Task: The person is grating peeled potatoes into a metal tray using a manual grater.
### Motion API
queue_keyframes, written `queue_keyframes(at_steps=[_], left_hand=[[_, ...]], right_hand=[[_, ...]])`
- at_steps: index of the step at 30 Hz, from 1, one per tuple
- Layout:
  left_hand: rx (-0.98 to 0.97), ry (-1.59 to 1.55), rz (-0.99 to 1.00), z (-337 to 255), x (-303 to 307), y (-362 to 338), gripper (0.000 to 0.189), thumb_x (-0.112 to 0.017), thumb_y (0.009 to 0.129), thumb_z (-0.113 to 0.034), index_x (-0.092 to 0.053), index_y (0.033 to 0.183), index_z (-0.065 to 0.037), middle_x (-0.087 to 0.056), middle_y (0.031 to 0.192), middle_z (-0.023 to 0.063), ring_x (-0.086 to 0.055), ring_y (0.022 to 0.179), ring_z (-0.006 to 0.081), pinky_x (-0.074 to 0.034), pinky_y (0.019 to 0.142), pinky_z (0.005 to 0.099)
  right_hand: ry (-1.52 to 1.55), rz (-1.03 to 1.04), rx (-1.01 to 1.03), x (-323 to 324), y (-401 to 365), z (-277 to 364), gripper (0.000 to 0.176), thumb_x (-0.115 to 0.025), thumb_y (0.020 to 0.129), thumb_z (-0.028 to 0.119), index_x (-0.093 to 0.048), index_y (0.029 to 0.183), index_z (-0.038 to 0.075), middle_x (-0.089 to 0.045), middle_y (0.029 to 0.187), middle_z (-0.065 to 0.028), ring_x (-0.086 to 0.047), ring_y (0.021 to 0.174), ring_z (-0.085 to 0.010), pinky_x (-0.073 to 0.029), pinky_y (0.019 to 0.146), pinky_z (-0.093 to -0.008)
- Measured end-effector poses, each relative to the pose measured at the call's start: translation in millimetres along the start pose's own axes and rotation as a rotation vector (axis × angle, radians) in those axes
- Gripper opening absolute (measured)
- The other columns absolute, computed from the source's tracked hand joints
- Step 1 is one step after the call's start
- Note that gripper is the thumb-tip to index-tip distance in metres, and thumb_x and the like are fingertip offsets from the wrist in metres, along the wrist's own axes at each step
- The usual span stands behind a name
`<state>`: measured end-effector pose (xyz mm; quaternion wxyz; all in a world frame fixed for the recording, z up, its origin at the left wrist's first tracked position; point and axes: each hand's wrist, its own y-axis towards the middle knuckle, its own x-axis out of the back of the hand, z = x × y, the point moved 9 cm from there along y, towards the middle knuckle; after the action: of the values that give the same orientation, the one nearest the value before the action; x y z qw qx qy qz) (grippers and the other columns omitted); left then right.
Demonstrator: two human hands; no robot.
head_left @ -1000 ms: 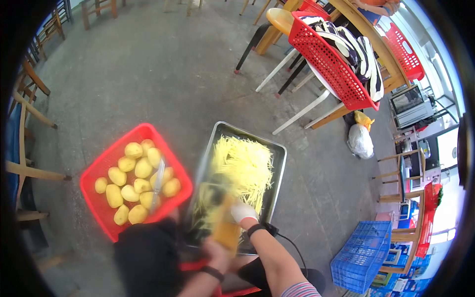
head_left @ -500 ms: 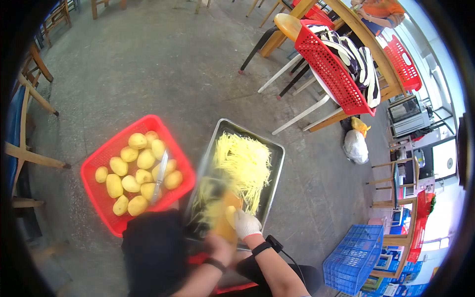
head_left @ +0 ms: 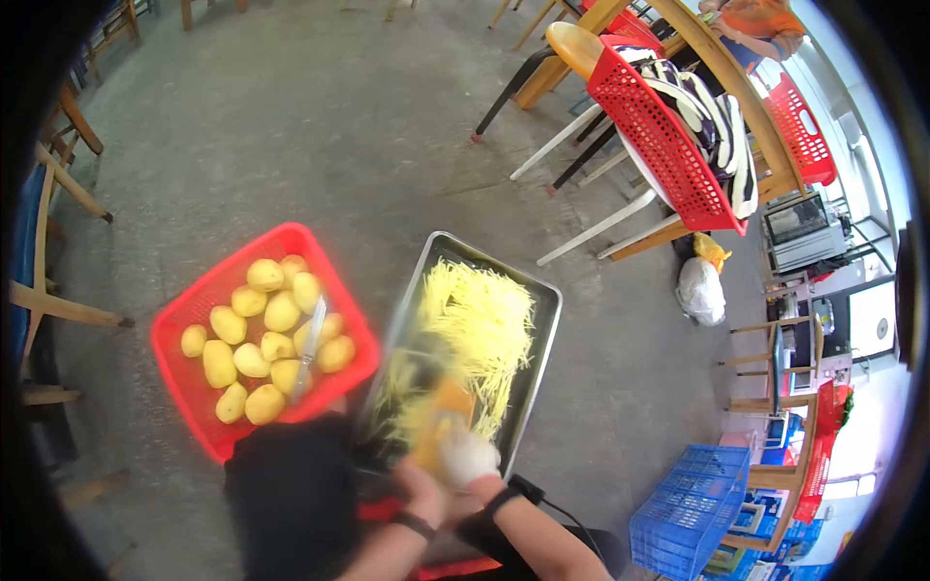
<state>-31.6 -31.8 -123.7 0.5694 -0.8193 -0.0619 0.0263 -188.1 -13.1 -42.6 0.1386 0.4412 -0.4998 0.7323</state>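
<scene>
My bare left hand (head_left: 423, 491) is closed around the lower end of a wooden grater board (head_left: 455, 399), which slants over a metal tray (head_left: 545, 329). In a white glove, my right hand (head_left: 470, 455) presses down on the board with its fingers curled over a potato, now mostly hidden. Motion blurs both hands and the board's lower part. Pale yellow potato shreds (head_left: 480, 315) are heaped in the tray, and more lie blurred left of the board. Left of the tray, a red basket (head_left: 194, 295) holds several peeled potatoes (head_left: 219, 363) with a knife (head_left: 308, 349) lying across them.
Striped eggplants (head_left: 693, 111) fill a red basket (head_left: 659, 145) on a stool at the upper right. Behind it, a person in orange (head_left: 765, 24) is at a wooden table. A blue crate (head_left: 688, 508) stands lower right; wooden chairs (head_left: 68, 305) line the left.
My gloved right hand has slid down the board toward my left hand, covering the potato that showed beside it. My left hand stays at the board's lower end.
</scene>
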Motion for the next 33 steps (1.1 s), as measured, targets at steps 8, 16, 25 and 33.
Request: queue_keyframes(at_steps=[8, 16, 25, 33], left_hand=[[-0.027, -0.071, -0.115, -60, -18, -74, 0.028, -0.053, 0.077, -0.017, -0.062, 0.090, 0.005, -0.061, 0.090, 0.0136, -0.062, 0.077, 0.0275, -0.049, 0.070, 0.0382], [-0.024, -0.049, 0.013, -31, -14, -48, 0.028, -0.050, 0.079, -0.019, -0.063, 0.090, 0.004, -0.062, 0.090, 0.0137, -0.062, 0.078, 0.0278, -0.050, 0.072, 0.0379], [0.054, -0.169, -0.003, -17, -19, -39, 0.026, -0.051, 0.079, -0.022, -0.063, 0.085, 0.001, -0.062, 0.086, 0.0118, -0.062, 0.076, 0.0275, -0.050, 0.070, 0.0366], [-0.144, 0.204, -0.023, -33, -7, -41, 0.025, -0.052, 0.078, -0.022, -0.062, 0.083, 0.000, -0.061, 0.083, 0.0114, -0.062, 0.072, 0.0263, -0.050, 0.068, 0.0370]], right_hand=[[0.045, 0.028, -0.099, 27, 61, -14, 0.049, -0.034, 0.090, 0.034, -0.040, 0.130, 0.007, -0.065, 0.086, -0.0257, -0.064, 0.080, -0.0418, -0.049, 0.071, -0.0533], [0.097, 0.108, -0.043, 38, -16, 14, 0.052, -0.035, 0.089, 0.036, -0.039, 0.132, 0.007, -0.065, 0.080, -0.0255, -0.065, 0.074, -0.0406, -0.049, 0.068, -0.0543], [0.046, -0.015, -0.126, 19, 62, -27, 0.041, -0.037, 0.090, 0.034, -0.047, 0.118, 0.006, -0.065, 0.084, -0.0268, -0.064, 0.079, -0.0423, -0.049, 0.072, -0.0525], [0.084, -0.006, 0.112, -2, -21, 7, 0.044, -0.039, 0.089, 0.034, -0.044, 0.125, 0.009, -0.064, 0.079, -0.0268, -0.063, 0.069, -0.0430, -0.049, 0.068, -0.0538]])
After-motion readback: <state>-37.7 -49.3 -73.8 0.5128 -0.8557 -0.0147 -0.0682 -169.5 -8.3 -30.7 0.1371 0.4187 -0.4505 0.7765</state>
